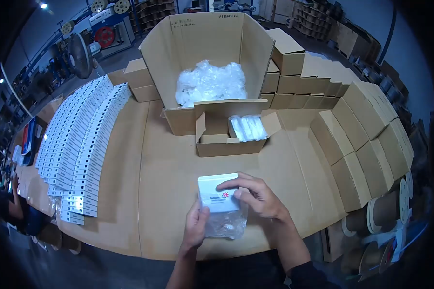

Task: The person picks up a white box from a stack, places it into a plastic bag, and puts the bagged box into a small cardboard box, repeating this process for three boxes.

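Observation:
A small white box [212,204] with a red logo is held in front of me, its lower part in a clear plastic bag [228,226]. My left hand [196,225] grips the box's left side, thumb on its front. Across the right side of the box lies my right hand [261,196], its index finger and thumb on the front face near the logo. Beyond the hands, an open small carton [231,148] contains several plastic-wrapped white packs [248,128].
Behind the carton stands a large open carton [182,120] with crumpled clear plastic [212,82]. Long stacks of white boxes [77,149] line the left. Brown cartons [354,178] are stacked at right and back right. Spools [386,209] stand past the right edge. Another person [17,207] is far left.

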{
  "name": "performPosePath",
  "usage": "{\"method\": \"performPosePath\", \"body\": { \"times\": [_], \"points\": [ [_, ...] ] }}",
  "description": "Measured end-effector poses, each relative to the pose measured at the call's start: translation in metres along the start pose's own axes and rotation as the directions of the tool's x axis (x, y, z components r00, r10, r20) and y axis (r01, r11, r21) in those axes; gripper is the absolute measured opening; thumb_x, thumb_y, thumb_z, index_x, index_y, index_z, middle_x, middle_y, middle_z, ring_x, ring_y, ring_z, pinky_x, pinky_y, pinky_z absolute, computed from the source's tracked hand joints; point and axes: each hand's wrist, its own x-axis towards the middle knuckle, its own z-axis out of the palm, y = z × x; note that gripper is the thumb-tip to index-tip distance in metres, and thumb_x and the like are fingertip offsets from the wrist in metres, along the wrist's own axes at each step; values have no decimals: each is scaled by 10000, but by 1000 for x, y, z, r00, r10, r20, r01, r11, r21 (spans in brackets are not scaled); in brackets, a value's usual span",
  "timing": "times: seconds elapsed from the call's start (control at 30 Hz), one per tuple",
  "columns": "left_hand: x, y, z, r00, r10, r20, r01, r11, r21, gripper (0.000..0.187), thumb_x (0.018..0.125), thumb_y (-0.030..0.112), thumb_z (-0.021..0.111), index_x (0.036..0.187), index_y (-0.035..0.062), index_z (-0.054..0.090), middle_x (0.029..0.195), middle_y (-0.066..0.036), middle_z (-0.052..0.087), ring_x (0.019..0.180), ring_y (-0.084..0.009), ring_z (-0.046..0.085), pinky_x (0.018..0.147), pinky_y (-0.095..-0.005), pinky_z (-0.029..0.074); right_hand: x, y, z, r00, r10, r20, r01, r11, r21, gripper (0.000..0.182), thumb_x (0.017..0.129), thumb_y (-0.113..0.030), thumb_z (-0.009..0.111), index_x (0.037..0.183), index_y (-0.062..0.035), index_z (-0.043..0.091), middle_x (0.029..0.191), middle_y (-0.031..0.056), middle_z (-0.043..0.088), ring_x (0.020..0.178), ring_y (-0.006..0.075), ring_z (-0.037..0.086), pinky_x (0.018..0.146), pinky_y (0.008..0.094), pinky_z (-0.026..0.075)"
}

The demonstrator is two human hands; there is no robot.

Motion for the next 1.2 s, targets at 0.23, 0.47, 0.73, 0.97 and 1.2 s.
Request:
{"method": "performPosePath", "body": {
  "times": [0.23,0.47,0.73,0.97,1.2],
  "points": [
    [8,-11,3,982,114,-149,-127,989,-79,440,1134,236,421,1461,-57,445,1321,-149,614,1204,-188,607,1032,-348,500,-26,25,17,956,112,-272,-1,926,377,496,849,68,781,1307,-7,605,1384,110,601,1195,160,596,951,282,518],
    [13,-21,-2,958,223,-178,-203,971,122,465,1149,272,354,1435,-67,496,1305,-138,635,1219,-187,591,1072,-347,450,-35,51,51,839,233,-492,-25,919,393,171,946,64,697,1116,69,675,1155,148,721,1026,143,687,928,283,568],
    [14,-2,-7,969,238,-68,-217,950,226,541,1153,304,321,1504,-97,407,1391,-175,587,1299,-225,549,1130,-364,414,-32,49,44,879,108,-464,86,923,376,102,981,26,669,1075,67,670,1200,243,718,1099,229,700,1010,347,550],
    [9,-6,-10,965,250,-84,-215,930,298,567,1154,328,306,1523,-97,371,1409,-193,553,1322,-238,530,1148,-367,399,-26,55,54,915,127,-383,161,755,636,406,959,-49,730,1301,16,520,1388,272,607,1204,253,652,1048,365,523],
    [15,-9,6,950,288,-120,-280,957,81,571,1153,360,290,1523,-69,365,1351,-168,576,1258,-228,564,1125,-370,416,-30,48,63,907,274,-319,-64,840,539,603,916,16,764,1442,16,468,1242,141,656,1153,169,631,1016,298,513]
  ]
}}
